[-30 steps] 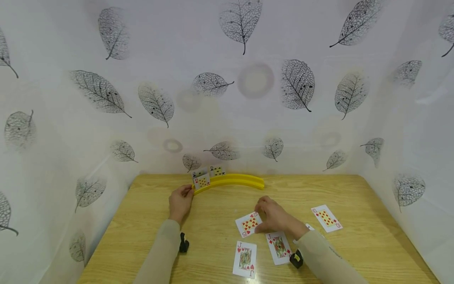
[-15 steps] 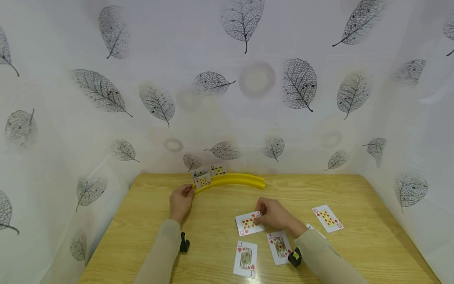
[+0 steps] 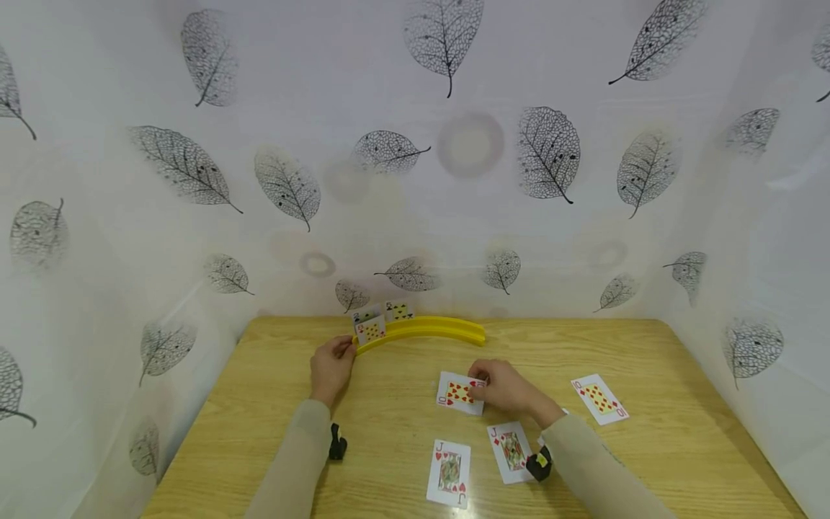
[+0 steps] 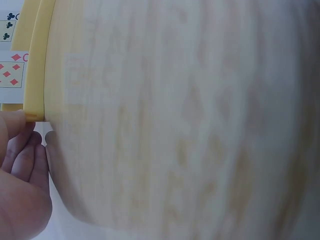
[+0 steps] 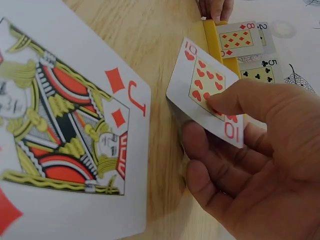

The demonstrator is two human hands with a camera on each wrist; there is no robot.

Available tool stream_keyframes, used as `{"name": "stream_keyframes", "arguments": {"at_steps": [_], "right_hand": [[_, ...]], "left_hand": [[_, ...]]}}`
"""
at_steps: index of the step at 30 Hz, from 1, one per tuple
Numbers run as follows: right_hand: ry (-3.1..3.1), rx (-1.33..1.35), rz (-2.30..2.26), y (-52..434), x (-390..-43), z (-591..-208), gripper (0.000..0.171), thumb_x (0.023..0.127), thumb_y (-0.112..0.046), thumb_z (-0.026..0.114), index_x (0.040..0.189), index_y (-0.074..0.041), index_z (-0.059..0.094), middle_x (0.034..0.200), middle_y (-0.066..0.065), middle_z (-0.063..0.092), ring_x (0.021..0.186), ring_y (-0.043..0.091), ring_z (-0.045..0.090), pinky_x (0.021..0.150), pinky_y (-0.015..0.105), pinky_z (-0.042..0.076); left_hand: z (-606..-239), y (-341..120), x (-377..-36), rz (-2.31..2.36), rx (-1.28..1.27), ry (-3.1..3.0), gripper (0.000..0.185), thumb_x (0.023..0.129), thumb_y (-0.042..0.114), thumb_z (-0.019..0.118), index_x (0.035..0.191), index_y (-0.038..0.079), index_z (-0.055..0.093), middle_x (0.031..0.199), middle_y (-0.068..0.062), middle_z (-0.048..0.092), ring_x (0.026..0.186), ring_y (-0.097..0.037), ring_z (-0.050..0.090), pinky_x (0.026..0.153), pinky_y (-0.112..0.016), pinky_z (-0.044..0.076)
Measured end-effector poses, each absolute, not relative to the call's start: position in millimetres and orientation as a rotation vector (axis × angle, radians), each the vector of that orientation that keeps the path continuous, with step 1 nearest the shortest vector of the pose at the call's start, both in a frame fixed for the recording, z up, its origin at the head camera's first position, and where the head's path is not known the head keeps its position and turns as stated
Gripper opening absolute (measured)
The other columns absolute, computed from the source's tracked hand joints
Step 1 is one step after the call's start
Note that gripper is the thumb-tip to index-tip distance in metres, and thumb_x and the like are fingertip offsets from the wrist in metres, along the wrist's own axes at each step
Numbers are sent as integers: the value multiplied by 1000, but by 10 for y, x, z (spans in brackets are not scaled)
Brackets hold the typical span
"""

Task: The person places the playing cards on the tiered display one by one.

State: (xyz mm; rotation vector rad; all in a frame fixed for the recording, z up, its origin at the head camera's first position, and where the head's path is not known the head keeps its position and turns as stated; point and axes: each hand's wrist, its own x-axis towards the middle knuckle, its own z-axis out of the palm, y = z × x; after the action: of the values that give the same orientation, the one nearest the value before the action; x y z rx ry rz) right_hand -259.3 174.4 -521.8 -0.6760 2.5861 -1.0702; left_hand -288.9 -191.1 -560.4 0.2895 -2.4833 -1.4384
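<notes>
From the head view, the person's right hand (image 3: 502, 389) pinches a ten of hearts (image 3: 459, 393) and holds it lifted off the wooden table (image 3: 272, 425), roughly at the centre of the tabletop. The left hand (image 3: 331, 364) rests at ten o'clock from that card, its fingertips against the near left end of the curved yellow card rack (image 3: 428, 330). Three cards stand in the rack's left end (an eight of diamonds (image 3: 369, 331) is the nearest). Flat on the table lie a jack of hearts (image 3: 448, 473) at six o'clock from the held card, a jack of diamonds (image 3: 511, 452) at five o'clock, and a ten of diamonds (image 3: 599, 398) off at three o'clock.

In the left wrist view, the left hand (image 4: 20, 185) shows loosely curled fingers, with a fingertip touching the end of the yellow rack (image 4: 37, 65); it grips nothing that I can see.

In the right wrist view, the right hand (image 5: 250, 165) has its thumb on the face of the ten of hearts (image 5: 207, 87) and its fingers curled beneath it, so the card is tilted clear of the wood. The jack of diamonds (image 5: 65, 130) lies flat at nine o'clock, and the rack (image 5: 220, 45) stands at twelve o'clock.
</notes>
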Motion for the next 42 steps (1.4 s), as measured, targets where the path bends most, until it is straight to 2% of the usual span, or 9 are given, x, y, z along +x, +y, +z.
{"name": "stream_keyframes", "arguments": {"at_steps": [3, 11, 17, 22, 29, 42], "right_hand": [[2588, -687, -1084, 1748, -2606, -5207, 13, 90, -8, 73, 102, -7, 68, 92, 1, 68, 79, 11, 55, 68, 22, 48], [2568, -732, -1116, 1752, -2636, -5143, 26, 97, -6, 66, 123, -2, 68, 108, 10, 73, 88, 12, 60, 76, 27, 52], [2565, -708, -1255, 1715, -2708, -5126, 23, 95, -1, 64, 118, 3, 65, 107, 15, 74, 87, 14, 63, 72, 23, 52], [2622, -645, -1291, 1644, -2750, -5111, 19, 96, -5, 66, 114, 3, 66, 106, 16, 75, 93, 18, 69, 75, 23, 56], [2602, -583, -1373, 1534, -2785, -5040, 15, 99, -7, 67, 111, 3, 67, 105, 18, 77, 90, 19, 72, 71, 23, 55], [2593, -517, -1471, 1389, -2858, -5006, 22, 102, -11, 65, 120, 2, 67, 110, 18, 74, 90, 20, 70, 67, 25, 60]], "left_hand": [[-5592, -1905, -2886, -1447, 292, -2481, 26, 100, 7, 69, 125, -2, 73, 119, -21, 77, 114, -36, 74, 99, -48, 61], [-5590, -1899, -2882, -1432, 298, -2472, 26, 100, 7, 69, 124, -1, 74, 117, -21, 78, 113, -37, 75, 98, -48, 62], [-5571, -1903, -2885, -1455, 318, -2493, 28, 101, 8, 68, 126, -1, 73, 121, -21, 77, 116, -36, 74, 101, -48, 61], [-5568, -1891, -2877, -1458, 315, -2488, 27, 100, 7, 69, 126, -2, 73, 120, -22, 77, 116, -37, 74, 100, -48, 61], [-5570, -1890, -2876, -1456, 309, -2485, 27, 100, 6, 69, 126, -2, 73, 121, -22, 77, 116, -37, 74, 100, -48, 61], [-5517, -1866, -2845, -1461, 320, -2494, 27, 101, 6, 67, 126, -2, 73, 121, -22, 76, 117, -37, 73, 101, -48, 60]]}}
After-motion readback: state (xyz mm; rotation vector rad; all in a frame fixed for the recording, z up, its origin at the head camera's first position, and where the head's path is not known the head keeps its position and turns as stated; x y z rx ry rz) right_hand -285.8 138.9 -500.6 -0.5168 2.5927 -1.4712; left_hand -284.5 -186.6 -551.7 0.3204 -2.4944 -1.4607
